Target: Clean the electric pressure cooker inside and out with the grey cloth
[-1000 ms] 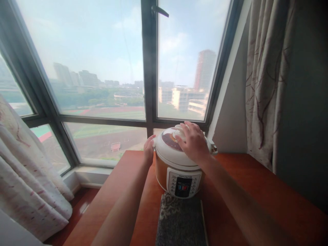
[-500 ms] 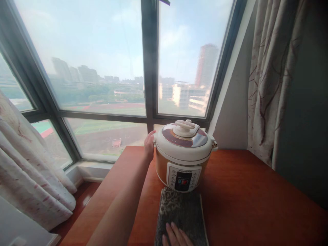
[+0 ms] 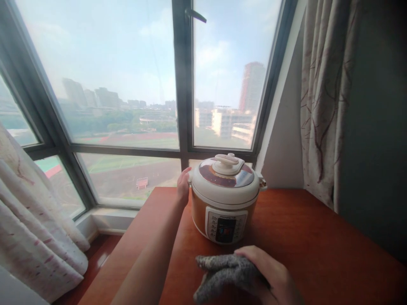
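An electric pressure cooker with a white lid, brown body and front control panel stands upright on the table. My left hand reaches out to its left side and is closed on the side handle there, the fingertips partly hidden. Lower down, my right hand grips a folded grey cloth, bunched up in front of the cooker. The cloth's left end hangs in two loose folds. Part of my right hand's grip is hidden behind the fabric.
The reddish-brown wooden table reaches to the window. A curtain hangs at the left and another curtain at the right, beside the wall.
The cloth lay flat in front of the cooker under my right hand. Now my right hand has picked it up and bunched it. My left hand stays at the cooker's side.
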The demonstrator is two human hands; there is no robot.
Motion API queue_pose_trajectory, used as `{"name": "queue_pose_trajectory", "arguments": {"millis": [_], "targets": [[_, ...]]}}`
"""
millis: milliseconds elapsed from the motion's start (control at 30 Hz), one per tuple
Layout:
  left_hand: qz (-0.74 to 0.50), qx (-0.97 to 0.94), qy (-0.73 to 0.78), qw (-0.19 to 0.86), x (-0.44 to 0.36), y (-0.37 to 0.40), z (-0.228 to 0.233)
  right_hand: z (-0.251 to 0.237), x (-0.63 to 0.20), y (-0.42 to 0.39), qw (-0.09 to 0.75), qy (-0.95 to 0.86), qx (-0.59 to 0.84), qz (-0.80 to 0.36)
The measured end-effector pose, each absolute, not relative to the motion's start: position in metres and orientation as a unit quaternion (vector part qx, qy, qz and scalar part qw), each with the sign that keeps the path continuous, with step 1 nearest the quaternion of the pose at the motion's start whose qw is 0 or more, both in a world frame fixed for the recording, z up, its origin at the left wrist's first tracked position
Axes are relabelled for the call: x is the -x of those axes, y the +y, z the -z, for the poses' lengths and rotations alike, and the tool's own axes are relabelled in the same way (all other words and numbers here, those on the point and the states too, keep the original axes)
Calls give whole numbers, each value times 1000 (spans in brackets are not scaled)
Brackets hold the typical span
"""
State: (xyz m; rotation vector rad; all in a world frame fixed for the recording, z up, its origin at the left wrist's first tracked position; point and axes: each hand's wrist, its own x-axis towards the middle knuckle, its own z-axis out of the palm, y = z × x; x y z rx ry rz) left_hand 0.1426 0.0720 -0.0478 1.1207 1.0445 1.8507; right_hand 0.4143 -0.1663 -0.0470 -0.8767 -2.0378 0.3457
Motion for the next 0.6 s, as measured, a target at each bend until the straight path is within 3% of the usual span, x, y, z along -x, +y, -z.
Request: {"name": "queue_pose_trajectory", "arguments": {"millis": [200,333,433,600], "targets": [[-718,-440,405,357,-142,70,47,-112,-430,-101,460,-731,397,-312],[-717,-440,405,358,-143,69,46,-179,-416,-26,463,-719,351,-381],[-713,-443,406,360,-143,70,46,-195,-409,32,409,-716,347,-447],[-705,-457,417,347,-140,69,47,-165,-410,91,276,-740,569,-231]]}}
